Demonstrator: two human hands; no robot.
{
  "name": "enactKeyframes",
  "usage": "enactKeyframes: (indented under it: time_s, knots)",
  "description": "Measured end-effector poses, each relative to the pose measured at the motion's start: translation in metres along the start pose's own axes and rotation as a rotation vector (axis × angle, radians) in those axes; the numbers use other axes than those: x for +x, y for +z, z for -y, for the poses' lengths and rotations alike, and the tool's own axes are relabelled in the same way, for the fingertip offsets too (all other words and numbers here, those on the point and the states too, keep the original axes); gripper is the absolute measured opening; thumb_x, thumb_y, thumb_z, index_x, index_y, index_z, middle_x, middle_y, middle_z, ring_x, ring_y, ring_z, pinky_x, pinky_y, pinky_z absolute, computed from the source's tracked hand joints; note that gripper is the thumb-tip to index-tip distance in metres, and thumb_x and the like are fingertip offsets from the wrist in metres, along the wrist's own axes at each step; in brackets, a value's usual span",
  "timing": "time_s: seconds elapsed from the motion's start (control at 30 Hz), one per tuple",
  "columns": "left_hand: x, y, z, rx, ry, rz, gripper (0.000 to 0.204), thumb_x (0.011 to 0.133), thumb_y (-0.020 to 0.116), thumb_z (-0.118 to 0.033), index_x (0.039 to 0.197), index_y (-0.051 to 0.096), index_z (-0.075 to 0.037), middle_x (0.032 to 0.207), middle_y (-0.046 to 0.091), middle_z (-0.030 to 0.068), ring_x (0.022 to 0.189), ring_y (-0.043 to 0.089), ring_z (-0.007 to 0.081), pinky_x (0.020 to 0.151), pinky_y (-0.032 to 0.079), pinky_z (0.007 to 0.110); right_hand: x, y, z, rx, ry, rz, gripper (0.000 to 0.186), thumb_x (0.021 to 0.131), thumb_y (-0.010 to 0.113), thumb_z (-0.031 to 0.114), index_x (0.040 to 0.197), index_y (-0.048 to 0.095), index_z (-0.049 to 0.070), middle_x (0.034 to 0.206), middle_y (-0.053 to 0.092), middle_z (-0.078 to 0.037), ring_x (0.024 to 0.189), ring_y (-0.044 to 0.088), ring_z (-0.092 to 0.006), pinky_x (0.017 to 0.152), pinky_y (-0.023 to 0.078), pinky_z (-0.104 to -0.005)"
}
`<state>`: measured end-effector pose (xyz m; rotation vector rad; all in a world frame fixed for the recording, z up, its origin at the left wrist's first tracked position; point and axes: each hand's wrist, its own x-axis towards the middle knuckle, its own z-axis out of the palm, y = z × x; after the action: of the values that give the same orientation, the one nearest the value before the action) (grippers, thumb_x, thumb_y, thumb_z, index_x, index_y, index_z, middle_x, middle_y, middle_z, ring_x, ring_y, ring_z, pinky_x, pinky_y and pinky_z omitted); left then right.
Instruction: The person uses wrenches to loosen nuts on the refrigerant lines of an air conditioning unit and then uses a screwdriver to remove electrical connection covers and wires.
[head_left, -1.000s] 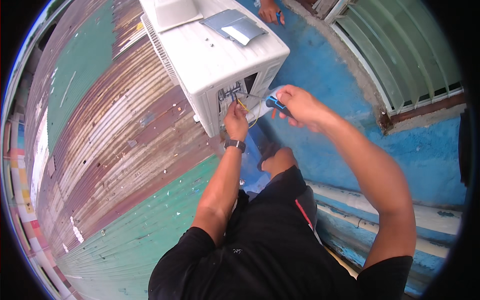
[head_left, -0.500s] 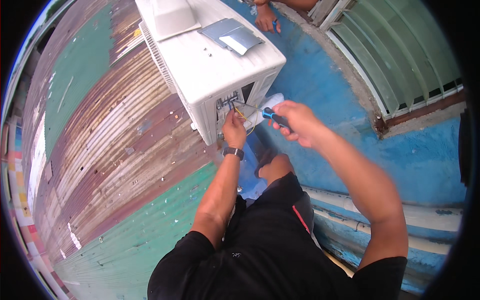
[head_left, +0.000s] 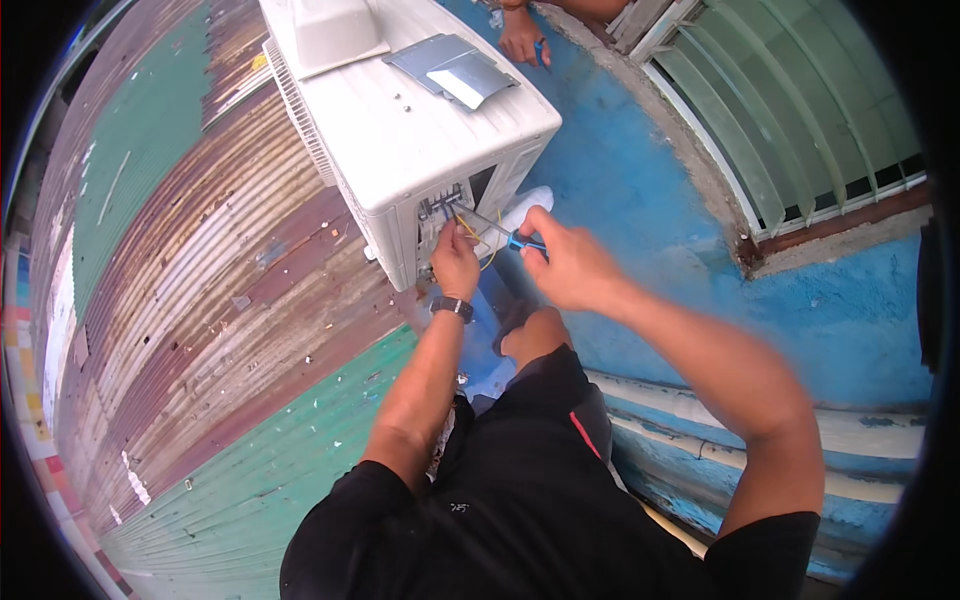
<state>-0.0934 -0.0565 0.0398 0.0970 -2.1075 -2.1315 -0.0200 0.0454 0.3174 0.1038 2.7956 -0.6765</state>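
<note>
My right hand (head_left: 575, 262) is closed around the blue and black handle of a screwdriver (head_left: 518, 241). Its metal shaft slants up and left into an opening in the end of a white air conditioner outdoor unit (head_left: 450, 125), where the tip meets a terminal block (head_left: 438, 203). Just below that block, the fingers of my left hand (head_left: 455, 268) pinch thin wires; exactly which ones is partly hidden by the fingers. A yellow wire (head_left: 490, 262) loops out beside the left fingers. The left wrist wears a dark watch (head_left: 452, 307).
Bent metal plates (head_left: 462, 78) and a few small screws (head_left: 402, 102) lie on top of the unit, near a white cover (head_left: 335, 35). Another person's hand (head_left: 524, 40) holds something blue by the wall. Corrugated roofing (head_left: 240, 270) spreads left; a louvred window (head_left: 790, 110) is at right.
My right hand has shifted left and turned around the screwdriver handle. The left hand keeps its place at the wires. The whole view has slid slightly.
</note>
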Motion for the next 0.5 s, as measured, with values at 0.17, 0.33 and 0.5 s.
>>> enactKeyframes:
  time_s: [0.17, 0.33, 0.5]
  knots:
    - [-0.002, -0.002, -0.006, 0.050, -0.004, 0.036, 0.032, 0.107, 0.052, -0.021, 0.122, 0.063, 0.004, 0.088, 0.072, 0.0104, 0.075, 0.070, 0.0145, 0.068, 0.056, 0.030, -0.004, 0.013, -0.016, -0.402, -0.230, -0.046, 0.028, 0.093, 0.061, 0.019, 0.116, 0.050, 0.007, 0.085, 0.064, -0.019, 0.068, 0.064, -0.0374, 0.057, 0.046, -0.0500]
    - [-0.002, -0.001, -0.005, 0.004, 0.008, 0.065, 0.032, 0.107, 0.050, -0.022, 0.123, 0.062, 0.002, 0.090, 0.072, 0.0105, 0.076, 0.070, 0.0150, 0.070, 0.056, 0.031, 0.013, -0.003, -0.023, 0.693, 0.342, 0.203, 0.030, 0.095, 0.063, 0.022, 0.116, 0.046, 0.009, 0.080, 0.054, -0.004, 0.060, 0.049, -0.0178, 0.049, 0.041, -0.0378]
    - [0.004, -0.011, -0.005, 0.057, 0.013, 0.029, 0.032, 0.104, 0.052, -0.022, 0.121, 0.064, 0.002, 0.087, 0.073, 0.0152, 0.079, 0.074, 0.0243, 0.069, 0.055, 0.036, -0.001, 0.025, -0.014, -0.072, -0.154, -0.109, 0.030, 0.093, 0.062, 0.018, 0.117, 0.048, 0.007, 0.100, 0.067, -0.023, 0.085, 0.067, -0.0435, 0.070, 0.051, -0.0527]
